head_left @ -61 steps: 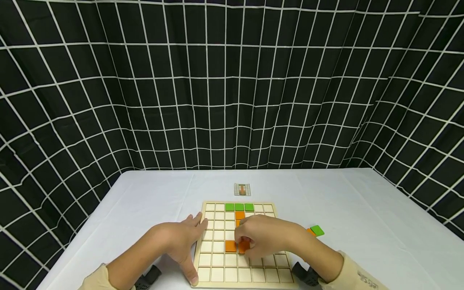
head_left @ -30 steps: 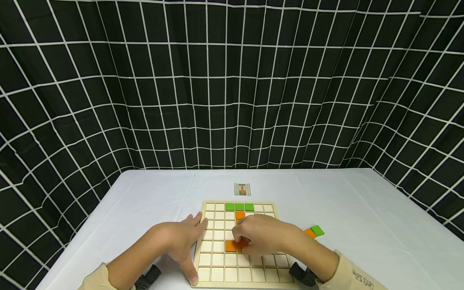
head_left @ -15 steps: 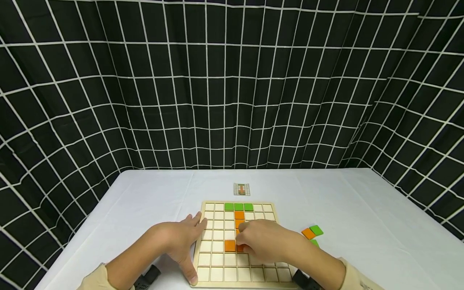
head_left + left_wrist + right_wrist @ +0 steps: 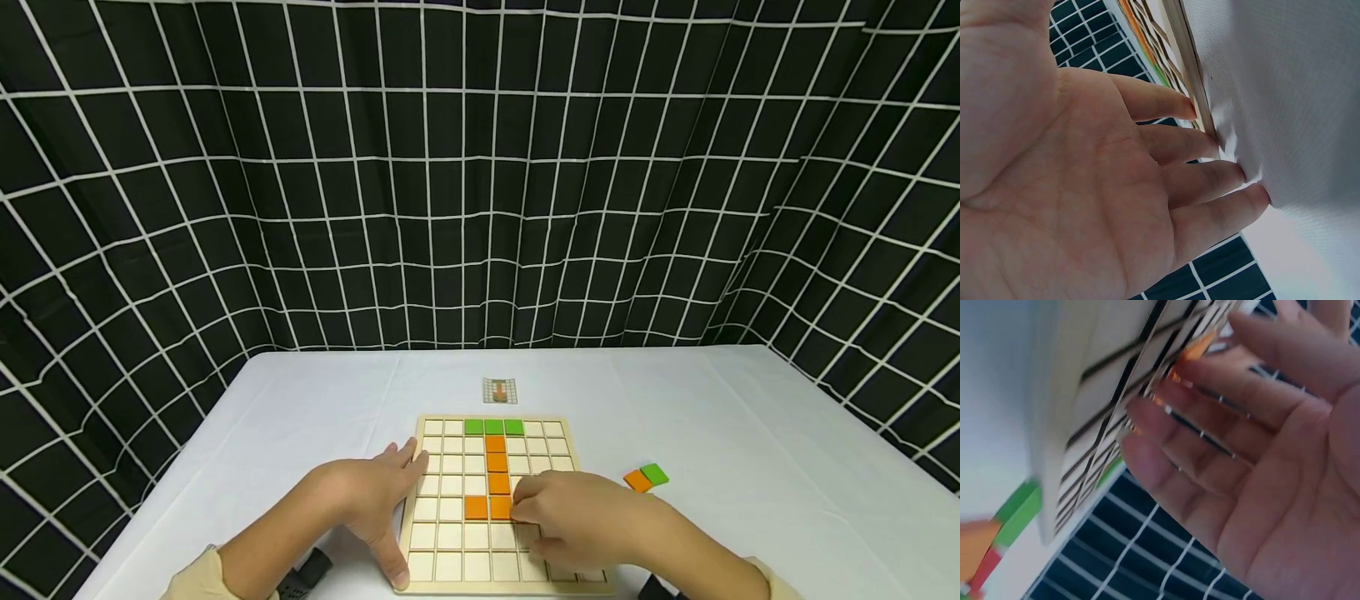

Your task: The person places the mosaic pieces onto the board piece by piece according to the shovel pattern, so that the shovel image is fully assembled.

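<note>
A light wooden grid board (image 4: 438, 565) lies on the table. Three green tiles (image 4: 493, 427) fill part of its far row, and an orange tile column (image 4: 497, 462) runs toward the person. At that column's near end is an orange tile (image 4: 498, 507), with another orange tile (image 4: 476, 507) left of it. My right hand (image 4: 577, 515) is over the board's right half, fingertips at the near tile's right edge; its fingers are loosely extended (image 4: 1210, 419). My left hand (image 4: 375, 498) lies along the board's left edge, fingers spread (image 4: 1191, 187), thumb at the near left corner.
A small pattern card (image 4: 499, 391) lies beyond the board. Right of the board are a loose orange tile (image 4: 637, 481) and a green tile (image 4: 655, 474). The right wrist view also shows a red piece (image 4: 986, 570) there. A black gridded curtain (image 4: 480, 208) hangs behind the white table (image 4: 330, 400).
My right hand has let go of the near orange tile, which lies in its cell, and has drawn back to the right, uncovering the orange column. My left hand has stayed put.
</note>
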Demonstrator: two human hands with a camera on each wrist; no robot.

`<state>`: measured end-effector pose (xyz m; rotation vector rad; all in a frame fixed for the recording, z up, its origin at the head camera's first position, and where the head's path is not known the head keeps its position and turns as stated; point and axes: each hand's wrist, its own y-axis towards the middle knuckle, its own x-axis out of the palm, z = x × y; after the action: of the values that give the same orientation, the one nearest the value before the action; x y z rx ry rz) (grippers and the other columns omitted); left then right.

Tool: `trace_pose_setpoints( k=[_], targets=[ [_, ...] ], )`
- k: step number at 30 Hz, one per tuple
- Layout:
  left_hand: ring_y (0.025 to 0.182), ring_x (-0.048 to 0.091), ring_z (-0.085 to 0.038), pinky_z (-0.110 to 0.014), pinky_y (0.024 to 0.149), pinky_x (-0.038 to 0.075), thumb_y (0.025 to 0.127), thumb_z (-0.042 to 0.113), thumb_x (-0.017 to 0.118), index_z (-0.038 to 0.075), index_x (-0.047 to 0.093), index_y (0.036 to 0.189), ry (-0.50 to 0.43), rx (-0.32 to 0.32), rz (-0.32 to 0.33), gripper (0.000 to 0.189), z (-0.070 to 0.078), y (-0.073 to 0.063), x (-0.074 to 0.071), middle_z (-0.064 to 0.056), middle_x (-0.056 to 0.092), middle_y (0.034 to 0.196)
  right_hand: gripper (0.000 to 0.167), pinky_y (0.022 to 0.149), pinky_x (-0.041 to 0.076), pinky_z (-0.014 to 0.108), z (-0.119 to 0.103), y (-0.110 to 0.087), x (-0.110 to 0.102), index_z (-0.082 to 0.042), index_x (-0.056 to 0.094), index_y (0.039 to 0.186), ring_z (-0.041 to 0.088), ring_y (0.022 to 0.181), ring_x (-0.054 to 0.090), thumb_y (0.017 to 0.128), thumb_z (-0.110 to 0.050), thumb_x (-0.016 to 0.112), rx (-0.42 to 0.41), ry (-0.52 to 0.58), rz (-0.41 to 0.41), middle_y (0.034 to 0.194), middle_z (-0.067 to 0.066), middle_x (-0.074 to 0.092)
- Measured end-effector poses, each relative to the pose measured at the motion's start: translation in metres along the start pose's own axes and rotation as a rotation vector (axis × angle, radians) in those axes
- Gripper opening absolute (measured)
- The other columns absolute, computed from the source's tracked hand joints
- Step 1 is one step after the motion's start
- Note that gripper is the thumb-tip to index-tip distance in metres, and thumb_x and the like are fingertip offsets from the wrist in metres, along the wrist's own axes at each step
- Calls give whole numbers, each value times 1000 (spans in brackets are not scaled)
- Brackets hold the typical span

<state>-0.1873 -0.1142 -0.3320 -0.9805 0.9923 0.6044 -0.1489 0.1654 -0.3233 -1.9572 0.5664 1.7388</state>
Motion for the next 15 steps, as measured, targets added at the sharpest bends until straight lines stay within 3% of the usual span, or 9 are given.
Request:
trace_pose_setpoints(
  k=[6, 9, 12, 15],
  targets=[
    [150, 16, -35, -57, 113, 28, 43, 62, 93, 8, 25, 159, -14, 4, -6, 145, 0, 0, 2, -14, 14, 166, 18, 81, 51, 23, 21, -24, -5, -18, 72, 110, 0, 96, 58, 92, -12, 72, 7, 192, -8, 110, -15, 62],
    [150, 16, -34, -57, 113, 28, 43, 62, 94, 8, 26, 159, -16, 2, -7, 145, 0, 0, 2, -13, 14, 166, 19, 81, 52, 26, 31, -36, -10, -17, 72, 111, 1, 93, 58, 92, -13, 72, 95, 246, -21, 110, -16, 62],
    [151, 16, -34, -57, 114, 27, 44, 62, 94, 9, 26, 159, -17, -3, -9, 145, 0, 0, 1, -13, 14, 166, 27, 72, 53, 26, 41, -49, -14, -15, 72, 116, 3, 77, 61, 89, -10, 74, 228, 323, -44, 109, -11, 62],
    [151, 15, -33, -56, 114, 27, 44, 62, 94, 9, 25, 160, -22, -5, -8, 144, 0, 1, 0, -12, 13, 166, 30, 60, 49, 25, 51, -60, -12, -17, 71, 110, 6, 54, 57, 84, -2, 74, 339, 380, -48, 100, -6, 60]
  ],
)
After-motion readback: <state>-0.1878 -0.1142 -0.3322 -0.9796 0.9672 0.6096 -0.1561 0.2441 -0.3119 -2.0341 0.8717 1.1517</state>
